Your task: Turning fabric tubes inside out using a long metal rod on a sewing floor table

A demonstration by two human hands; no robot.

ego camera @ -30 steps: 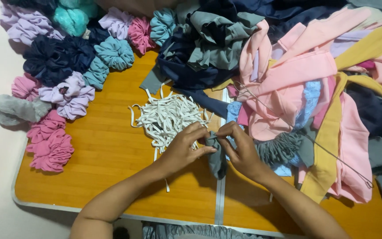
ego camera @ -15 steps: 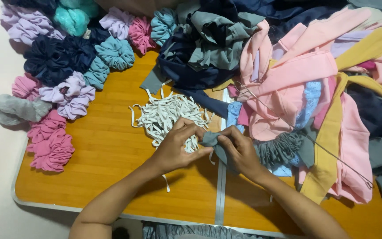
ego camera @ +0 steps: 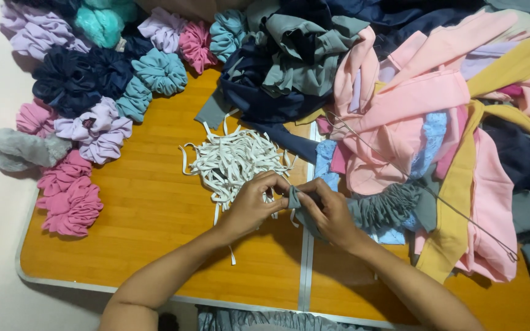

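two bare hands meet in the middle of a wooden table [ego camera: 154, 214]. the left hand [ego camera: 254, 202] is curled up tight, with its fingertips pinching the end of a grey cloth tube [ego camera: 375, 208]. a thin white strip sticks out under this hand, but i cannot tell if the fingers hold it. the right hand [ego camera: 329, 211] is closed too, and it grips the same end of the grey tube from the other side. the two hands touch each other at the fingertips. the grey tube is all bunched and wrinkly, and it runs off to the right, away from the hands, toward a big pile of cloth.

just behind the left hand lies a messy heap of white elastic strips [ego camera: 237, 160]. one strip hangs down near the wrist.

on the right side sits a big pile of cloth pieces [ego camera: 424, 110] in pink, yellow, dark blue and grey. a long thin wire tool [ego camera: 461, 214] lies across the pink cloth.

on the left side there are many fluffy finished scrunchies [ego camera: 93, 79] in purple, teal, dark blue, pink and grey. a pink one [ego camera: 69, 196] lies close to the table's left edge.

a metal seam [ego camera: 306, 270] runs down the table under the right hand.
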